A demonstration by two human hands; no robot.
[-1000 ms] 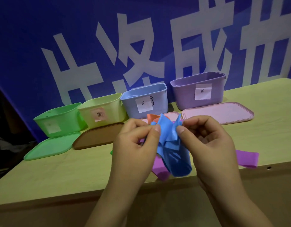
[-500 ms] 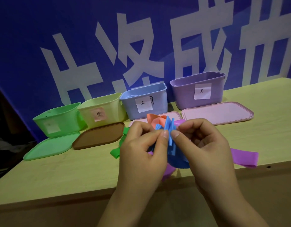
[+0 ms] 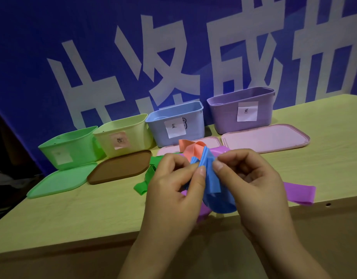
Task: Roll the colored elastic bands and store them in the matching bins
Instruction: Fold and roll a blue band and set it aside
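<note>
Now that I've bunched the blue band (image 3: pixel 210 178) tighter than a second ago, left hand (image 3: pixel 173 190) and right hand (image 3: pixel 252 182) fingers pinching its folded top above the tabletop (image 3: pixel 73 214), it's nearly ready for the blue bin (image 3: pixel 175 123).

Both hands, left hand (image 3: pixel 173 190) and right hand (image 3: pixel 252 184), are pinching a folded blue elastic band (image 3: pixel 210 178) above the pale wooden surface (image 3: pixel 73 214), before four open plastic bins.
</note>
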